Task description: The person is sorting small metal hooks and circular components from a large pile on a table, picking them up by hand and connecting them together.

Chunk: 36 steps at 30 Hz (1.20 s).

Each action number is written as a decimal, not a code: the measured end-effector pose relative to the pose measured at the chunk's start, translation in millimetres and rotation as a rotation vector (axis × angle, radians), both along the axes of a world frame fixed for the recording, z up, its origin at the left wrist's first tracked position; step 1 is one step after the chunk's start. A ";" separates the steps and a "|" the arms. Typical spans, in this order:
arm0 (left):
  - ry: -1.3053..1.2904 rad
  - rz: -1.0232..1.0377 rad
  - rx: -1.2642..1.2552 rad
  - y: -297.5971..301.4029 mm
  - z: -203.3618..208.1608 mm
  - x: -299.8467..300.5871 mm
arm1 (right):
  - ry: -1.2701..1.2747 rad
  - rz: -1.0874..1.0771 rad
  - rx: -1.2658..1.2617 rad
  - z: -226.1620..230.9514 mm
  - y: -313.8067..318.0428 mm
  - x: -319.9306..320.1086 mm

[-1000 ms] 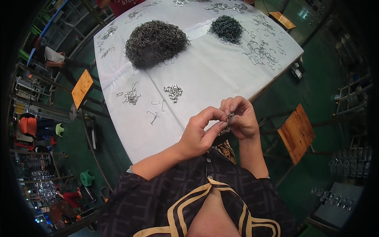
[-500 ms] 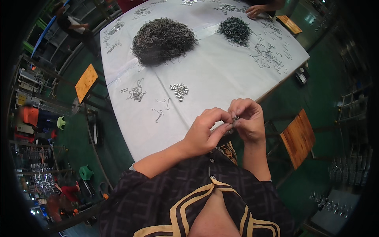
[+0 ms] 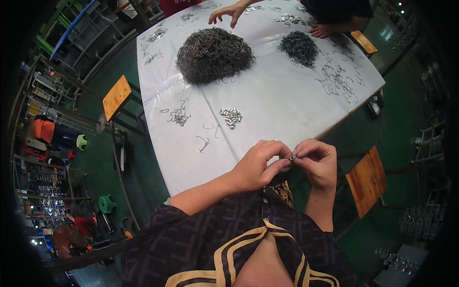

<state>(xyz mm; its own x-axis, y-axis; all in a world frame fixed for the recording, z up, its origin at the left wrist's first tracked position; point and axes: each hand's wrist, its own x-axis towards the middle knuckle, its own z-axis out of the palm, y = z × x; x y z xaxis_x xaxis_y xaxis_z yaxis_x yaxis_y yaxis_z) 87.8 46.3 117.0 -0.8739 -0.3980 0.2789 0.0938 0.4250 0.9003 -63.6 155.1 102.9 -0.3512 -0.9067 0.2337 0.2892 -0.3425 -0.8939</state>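
My left hand [image 3: 264, 163] and my right hand [image 3: 319, 161] meet over the table's near edge, both closed in a pinch. A small grey metal sleeve [image 3: 293, 157] sits between their fingertips, its round opening showing. Fingers hide whatever else may be held with it. Farther off on the table is a small heap of similar shiny metal sleeves [image 3: 231, 118]. To its left lie loose bent wire hooks [image 3: 179, 116], and a few more wire hooks [image 3: 204, 143] are scattered nearer to me.
The white-covered table [image 3: 267, 110] carries a large mound of dark wire hooks [image 3: 213, 55], a smaller dark mound [image 3: 299, 48] and spread hooks [image 3: 338, 81]. Other people's hands [image 3: 230, 13] [image 3: 322, 30] are at the far side. Wooden stools [image 3: 367, 182] [image 3: 116, 97] stand beside the table.
The view has shifted, so the table appears lower and farther right. Another person's hand has come in above the large mound. My hands stay pinched together, the sleeve's opening turned more toward me.
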 end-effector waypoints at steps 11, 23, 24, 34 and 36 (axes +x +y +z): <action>-0.070 -0.001 -0.148 -18.4 -1.9 -12.0 | 0.606 -0.307 0.148 17.8 -6.2 6.9; -0.021 0.009 -0.022 -87.6 -23.6 -34.6 | 0.329 -0.333 0.070 -1.8 -9.7 -0.9; -0.088 0.200 0.014 -113.6 -38.0 -43.9 | 0.315 -0.306 0.076 -0.6 -7.6 0.4; -0.827 0.840 -0.649 -236.2 -111.1 -110.2 | 0.169 -0.157 0.018 1.8 2.3 -16.7; -0.851 0.790 -0.680 -237.7 -119.5 -110.0 | 0.158 -0.162 0.028 1.3 7.3 -14.8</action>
<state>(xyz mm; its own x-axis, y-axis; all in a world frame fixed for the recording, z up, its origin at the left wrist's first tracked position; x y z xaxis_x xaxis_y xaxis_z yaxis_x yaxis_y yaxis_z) -22.3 -191.4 -2.6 -0.4752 -0.8730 0.1102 -0.8610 0.4871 0.1463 -78.4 162.4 104.2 -0.4535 -0.8484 0.2732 0.0878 -0.3475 -0.9335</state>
